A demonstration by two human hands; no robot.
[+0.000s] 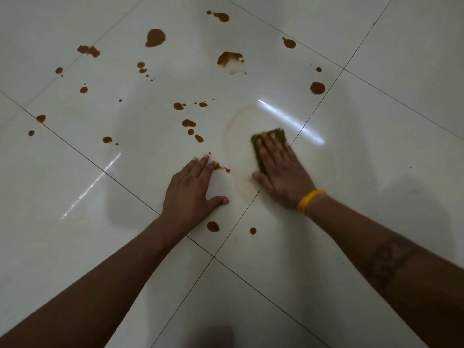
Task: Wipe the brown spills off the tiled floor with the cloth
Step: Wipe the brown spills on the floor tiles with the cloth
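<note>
We have our right hand [278,169] laid flat, fingers straight and close together, pressing the dark green cloth [272,139] onto the glossy floor [75,187]. The cloth sits folded under our fingers, near a tile joint, inside a faint brownish smear ring where the wet film shows. Our left hand [193,189] is spread flat on the tile as a prop, holding nothing, its fingertips touching a small smudged spill [221,167].

We judge the cloth soft, light and limp, so it will bunch unless we keep the palm spread over its middle; pressing from above suits it better than pinching an edge. The tile looks slick, and thin liquid will likely smear before it lifts.

Many brown spills [155,37] lie beyond, well apart; two sit near our wrists.
</note>
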